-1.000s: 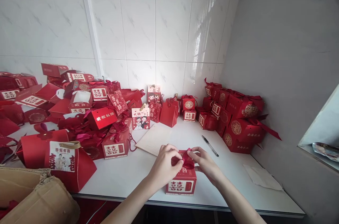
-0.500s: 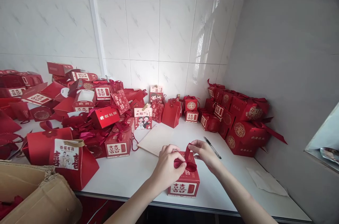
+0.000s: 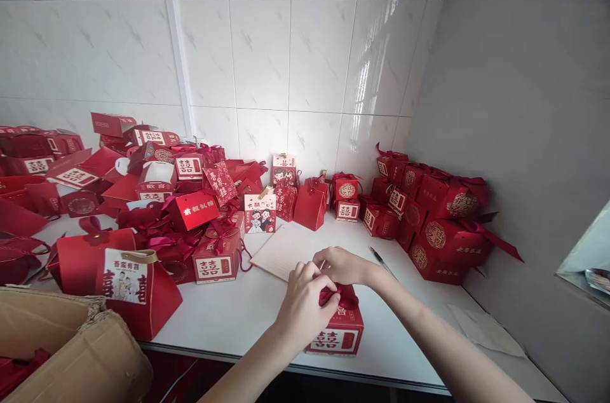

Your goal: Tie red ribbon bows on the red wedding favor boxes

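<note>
A red gift box [image 3: 333,341] with white-panelled double-happiness lettering sits near the table's front edge. On its top lies a dark red ribbon [image 3: 347,299], gathered in loops. My left hand [image 3: 307,295] is closed on the ribbon at the left of the box top, thumb and fingers pinched together. Just behind it, my right hand [image 3: 338,265] reaches across the top of the box, its fingers bent close to the left hand's fingertips. The right fingers are partly hidden, and whatever they pinch cannot be made out.
A paper pad [image 3: 276,253] and a pen [image 3: 379,257] lie behind the hands. Red boxes [image 3: 443,244] are stacked at right, by the wall. A heap of red boxes [image 3: 157,180] covers the left side. A cardboard carton [image 3: 112,358] stands front left; white paper [image 3: 486,330] lies right.
My right hand has moved left, from holding up a ribbon end at the right to beside my left hand. The left hand stays pinched on the ribbon. The view has shifted slightly.
</note>
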`<state>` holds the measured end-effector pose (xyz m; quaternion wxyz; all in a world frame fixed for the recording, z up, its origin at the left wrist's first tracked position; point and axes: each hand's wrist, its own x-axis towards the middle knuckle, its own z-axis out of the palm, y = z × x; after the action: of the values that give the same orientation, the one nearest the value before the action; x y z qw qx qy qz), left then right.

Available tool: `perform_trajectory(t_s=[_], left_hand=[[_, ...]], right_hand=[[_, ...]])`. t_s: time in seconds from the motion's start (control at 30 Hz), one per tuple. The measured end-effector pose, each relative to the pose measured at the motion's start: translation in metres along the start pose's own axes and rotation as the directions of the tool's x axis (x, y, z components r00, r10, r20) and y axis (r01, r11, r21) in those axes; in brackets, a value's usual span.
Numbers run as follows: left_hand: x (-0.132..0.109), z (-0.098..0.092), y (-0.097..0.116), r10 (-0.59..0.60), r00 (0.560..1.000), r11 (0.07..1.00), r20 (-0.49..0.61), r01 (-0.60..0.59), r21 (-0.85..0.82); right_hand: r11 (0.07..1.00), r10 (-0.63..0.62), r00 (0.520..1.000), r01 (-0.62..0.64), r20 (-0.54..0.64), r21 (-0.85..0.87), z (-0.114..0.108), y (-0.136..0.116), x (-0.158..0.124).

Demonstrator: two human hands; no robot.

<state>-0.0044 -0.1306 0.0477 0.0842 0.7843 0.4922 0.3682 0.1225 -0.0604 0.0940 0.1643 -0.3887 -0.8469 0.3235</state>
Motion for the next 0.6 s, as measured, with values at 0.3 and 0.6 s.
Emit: perform_trajectory(t_s=[0.3, 0.6], left_hand=[[0.001, 0.002, -0.002, -0.024, 1.000, 0.999, -0.004, 0.024, -0.028], [-0.002, 0.003, -0.001, -0.028, 0.999, 1.000, -0.018, 0.028, -0.007]], right_hand=[[0.989, -0.104, 0.991, 0.094, 0.083, 0.116, 0.008, 0.004, 0.008], [0.975, -0.167, 0.974, 0.140, 0.153, 0.172, 0.009, 0.011, 0.010]])
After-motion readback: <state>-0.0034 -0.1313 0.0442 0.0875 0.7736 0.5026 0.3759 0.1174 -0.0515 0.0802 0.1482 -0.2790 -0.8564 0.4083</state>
